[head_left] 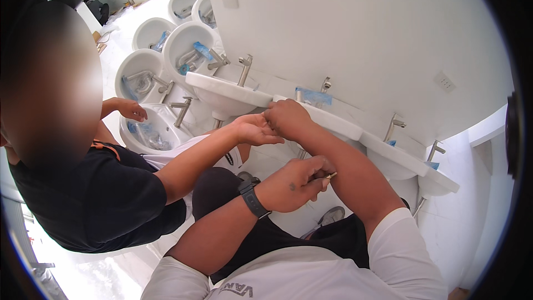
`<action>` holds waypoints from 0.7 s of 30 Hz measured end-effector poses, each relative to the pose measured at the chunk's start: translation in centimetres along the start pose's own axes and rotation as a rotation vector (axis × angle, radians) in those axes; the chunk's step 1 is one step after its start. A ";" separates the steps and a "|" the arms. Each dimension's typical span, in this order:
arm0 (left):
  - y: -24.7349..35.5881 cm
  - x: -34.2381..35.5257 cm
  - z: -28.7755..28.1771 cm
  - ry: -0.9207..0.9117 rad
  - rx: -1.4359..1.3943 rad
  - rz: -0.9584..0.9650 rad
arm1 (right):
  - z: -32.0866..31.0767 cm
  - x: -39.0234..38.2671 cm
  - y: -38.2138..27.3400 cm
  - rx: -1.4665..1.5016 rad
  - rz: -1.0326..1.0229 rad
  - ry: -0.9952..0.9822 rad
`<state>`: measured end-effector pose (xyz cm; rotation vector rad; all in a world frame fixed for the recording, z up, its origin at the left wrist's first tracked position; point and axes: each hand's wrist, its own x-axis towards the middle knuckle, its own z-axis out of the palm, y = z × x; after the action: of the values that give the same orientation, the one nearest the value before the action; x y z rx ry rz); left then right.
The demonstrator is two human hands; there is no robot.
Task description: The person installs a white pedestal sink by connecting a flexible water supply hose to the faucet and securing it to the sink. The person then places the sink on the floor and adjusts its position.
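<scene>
Left hand (pixel 291 184) pinches a small brass-coloured fitting (pixel 331 176) — fingers clamped at its end; hard, light, likely slippery. Right hand (pixel 286 118), fingers curled, rests on a white basin's rim (pixel 333 122) — grasp unclear.

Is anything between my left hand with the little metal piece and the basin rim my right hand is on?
Nothing visible fills the gap. Your right forearm runs along its right side, and a co-worker's open hand sits left of your right hand at the basin rim.
</scene>
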<state>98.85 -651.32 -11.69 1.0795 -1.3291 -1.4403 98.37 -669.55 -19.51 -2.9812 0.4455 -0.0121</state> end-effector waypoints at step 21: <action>0.2 -0.2 -0.2 0.013 0.049 -0.006 | -3.1 -7.2 2.3 0.437 0.060 0.334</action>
<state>99.15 -651.19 -11.48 1.1242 -1.3592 -1.4091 90.75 -669.99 -16.65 -2.5346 0.4920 -0.5345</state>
